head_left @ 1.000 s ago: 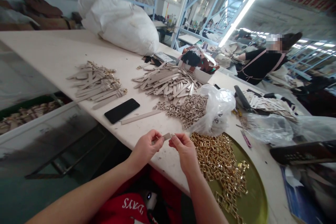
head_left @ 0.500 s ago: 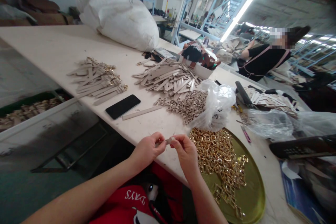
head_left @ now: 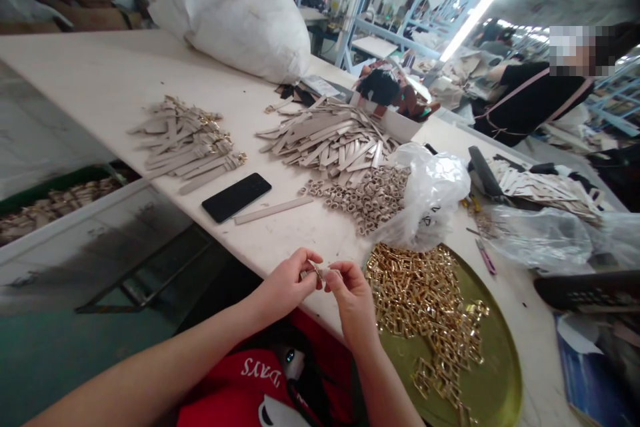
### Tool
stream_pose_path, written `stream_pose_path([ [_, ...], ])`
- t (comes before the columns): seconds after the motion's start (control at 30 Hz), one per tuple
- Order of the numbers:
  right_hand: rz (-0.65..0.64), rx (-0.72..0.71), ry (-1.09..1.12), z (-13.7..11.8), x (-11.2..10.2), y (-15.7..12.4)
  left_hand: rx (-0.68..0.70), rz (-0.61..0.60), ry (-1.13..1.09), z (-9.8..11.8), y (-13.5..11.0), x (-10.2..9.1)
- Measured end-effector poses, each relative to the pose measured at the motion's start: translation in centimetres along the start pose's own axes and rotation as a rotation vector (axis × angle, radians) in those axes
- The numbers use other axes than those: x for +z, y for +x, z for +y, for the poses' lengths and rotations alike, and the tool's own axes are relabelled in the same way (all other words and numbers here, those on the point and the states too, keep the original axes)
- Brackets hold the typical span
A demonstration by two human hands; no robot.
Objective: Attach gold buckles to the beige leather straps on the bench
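Note:
Over the table's near edge, my left hand is closed, pinching a small beige strap. My right hand grips the other end with thumb and fingertips. A thin gold-coloured glint shows on the strap by my left fingers; the fingers hide most of the piece. Beside my right hand lies a round gold-coloured tray heaped with metal buckles. Just beyond my hands is a pile of small beige loops. A single flat strap lies beside a black phone.
Loose straps form a large pile behind the loops. Straps with gold buckles lie at left. A clear plastic bag, a pink cutter and a big white sack are on the table. Another person works at far right.
The strap between my hands is turned, and a gold glint now shows by my left fingers. My fingertips have come closer together. The view has shifted slightly.

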State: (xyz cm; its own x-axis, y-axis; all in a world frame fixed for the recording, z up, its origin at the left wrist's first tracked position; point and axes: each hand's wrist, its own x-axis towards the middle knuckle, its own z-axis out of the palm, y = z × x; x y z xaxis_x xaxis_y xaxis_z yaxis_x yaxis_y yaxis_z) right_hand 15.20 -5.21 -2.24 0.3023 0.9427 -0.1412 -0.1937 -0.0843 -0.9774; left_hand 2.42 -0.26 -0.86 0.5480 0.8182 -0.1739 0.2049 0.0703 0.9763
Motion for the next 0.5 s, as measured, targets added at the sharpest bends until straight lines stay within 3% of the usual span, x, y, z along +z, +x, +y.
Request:
stream_pose_path([
  [0.13, -0.012, 0.007, 0.094, 0.2, 0.1, -0.2, -0.036, -0.015, -0.001, -0.6, 0.3, -0.3],
  [0.23, -0.051, 0.178, 0.161, 0.6, -0.2, 0.1, -0.018, -0.042, 0.029, -0.3, 0.3, -0.4],
  [0.37, -0.229, 0.414, 0.334, 1.2, -0.6, 0.2, -0.048, -0.037, 0.223, 0.1, 0.0, -0.6],
  [0.5, -0.324, 0.526, 0.478, 1.2, -0.7, -0.6, -0.119, 0.021, 0.470, 0.1, -0.3, -0.7],
])
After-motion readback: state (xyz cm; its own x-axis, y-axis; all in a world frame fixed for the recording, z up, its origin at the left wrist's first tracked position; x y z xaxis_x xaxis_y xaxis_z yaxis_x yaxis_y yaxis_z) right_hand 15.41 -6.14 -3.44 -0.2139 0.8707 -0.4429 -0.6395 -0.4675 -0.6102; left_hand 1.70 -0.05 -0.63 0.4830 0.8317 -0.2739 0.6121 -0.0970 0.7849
